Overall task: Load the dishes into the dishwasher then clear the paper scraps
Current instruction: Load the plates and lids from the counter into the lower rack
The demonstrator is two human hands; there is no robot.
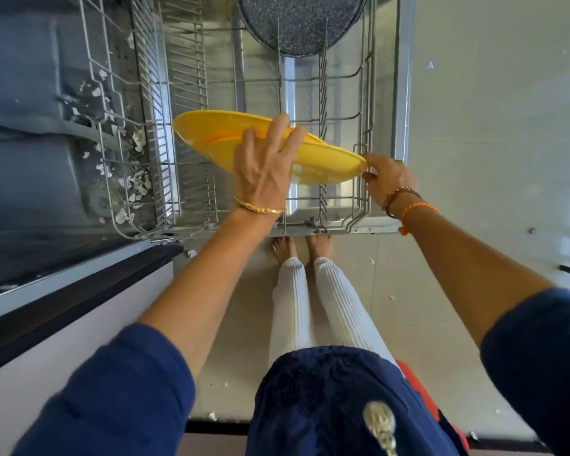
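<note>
- The dishwasher rack (191,93) is the biggest thing here. It is made of thin grey wire and it is pulled out over the open dishwasher door (310,93), which is shiny and silver.
- The floor (474,159) is pale and smooth. Bare feet stand on it, right at the front edge of the rack.
- A dark worktop (63,291) edge runs along the lower left side.
- A grey speckled pan (296,21) stands on its edge at the far end of the rack.
- The yellow plate (211,133) is bright, round and smooth, with a raised ring in the middle (it looks like plastic). It is tilted, its left edge higher, and it is held just above the wire prongs near the front of the rack. I cannot tell if it touches them.
- The left hand (263,169) lies on top of the plate with its fingers spread wide and flat on it. A gold bangle is on the wrist.
- The right hand (389,179) pinches the right rim of the plate between thumb and fingers. It wears brown and orange bands.
- Little white paper scraps (138,139) lie in a heap at the left side of the rack. A few more scraps lie on the floor.
</note>
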